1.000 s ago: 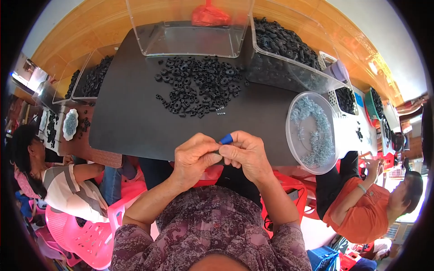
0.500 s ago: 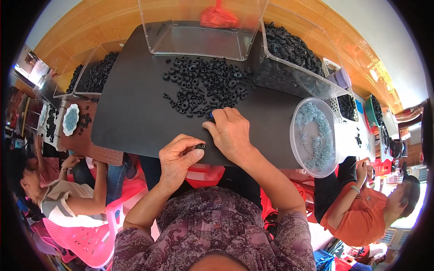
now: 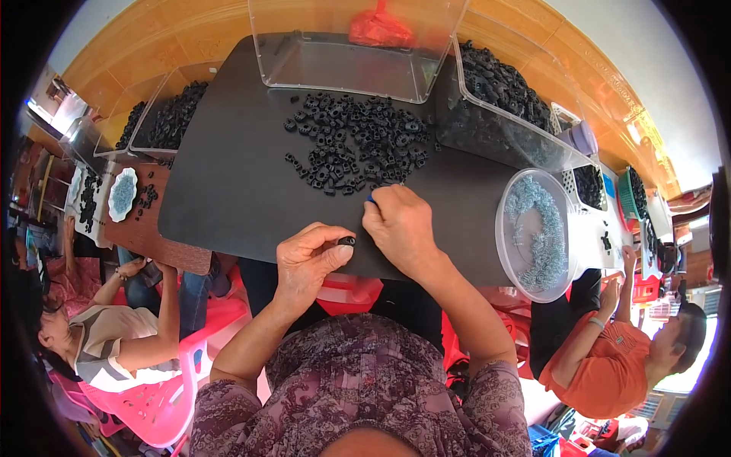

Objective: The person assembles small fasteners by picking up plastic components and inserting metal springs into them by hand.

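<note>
At far left I see a white plate (image 3: 118,217) of pale blue bits on a brown tabletop (image 3: 156,251), with loose black pieces beside it. On its near side a co-worker (image 3: 126,335) in a pale top sits near a pink chair (image 3: 164,404). Farther off stands the left bin (image 3: 152,151), filled with black pieces.

The dark tabletop (image 3: 236,152) lies in front of me. My left hand (image 3: 306,263) is over its near edge, the grip pinching a small black part (image 3: 347,241) between thumb and fingers, an opening in its end facing right. Beyond, a see-through bin (image 3: 343,91) stands at the far edge, and on its near side spreads a loose pile (image 3: 358,145) of black pieces. A red bag (image 3: 381,30) shows behind the bin's wall.

My right hand (image 3: 397,222) sits at the pile's near edge, fingers curled in; I cannot tell whether that grip pinches anything. A blue patch (image 3: 371,199) shows at its fingertips, worn or held, I cannot say.

To the right, far side, is a big bin (image 3: 495,135) heaped with black pieces; nearer, a round tub (image 3: 512,251) holds pale, glassy-looking bits. Farthest right, a co-worker (image 3: 598,362) in orange sits near a white tabletop.
</note>
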A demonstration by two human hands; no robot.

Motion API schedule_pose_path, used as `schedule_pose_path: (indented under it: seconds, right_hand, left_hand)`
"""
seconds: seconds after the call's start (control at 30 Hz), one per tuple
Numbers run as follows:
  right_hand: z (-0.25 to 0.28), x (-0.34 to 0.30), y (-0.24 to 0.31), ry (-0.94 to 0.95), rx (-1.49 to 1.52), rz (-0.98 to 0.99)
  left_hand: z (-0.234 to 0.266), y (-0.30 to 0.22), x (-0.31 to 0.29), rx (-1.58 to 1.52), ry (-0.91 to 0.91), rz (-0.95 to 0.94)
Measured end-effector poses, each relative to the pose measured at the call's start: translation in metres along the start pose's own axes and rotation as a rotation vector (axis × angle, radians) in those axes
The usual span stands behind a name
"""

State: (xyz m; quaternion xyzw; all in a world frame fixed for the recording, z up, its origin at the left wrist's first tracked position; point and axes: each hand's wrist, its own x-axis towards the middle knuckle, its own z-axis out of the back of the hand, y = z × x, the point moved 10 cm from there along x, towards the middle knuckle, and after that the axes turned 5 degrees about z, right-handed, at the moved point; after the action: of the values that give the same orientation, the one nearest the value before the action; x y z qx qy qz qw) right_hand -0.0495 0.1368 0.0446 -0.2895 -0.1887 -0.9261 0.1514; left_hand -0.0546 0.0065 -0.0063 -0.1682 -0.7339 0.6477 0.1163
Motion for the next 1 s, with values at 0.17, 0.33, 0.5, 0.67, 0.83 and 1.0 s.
schedule_pose_path:
  seconds: [0.17,0.33,0.5,0.67,0.83,1.0]
  right_hand:
    - [0.003,-0.036,-0.033,0.061,0.922,-0.643]
    - [0.011,-0.053,-0.021,0.041,1.077,-0.686]
    - [0.02,-0.055,-0.019,-0.018,1.074,-0.663]
    - [0.02,-0.058,-0.022,-0.048,1.164,-0.756]
    - [0.016,-0.066,-0.021,-0.045,1.077,-0.706]
    - [0.022,-0.065,-0.016,-0.02,0.889,-0.612]
  left_hand:
    - [-0.01,0.009,0.003,-0.074,0.016,0.058]
    - [-0.028,0.01,0.004,-0.161,0.071,0.064]
    - [-0.035,0.017,0.003,-0.279,0.099,0.151]
    - [-0.04,0.027,0.001,-0.363,0.114,0.232]
    - [-0.039,0.017,0.0,-0.239,0.086,0.098]
    - [-0.038,0.015,-0.002,-0.16,0.121,0.081]
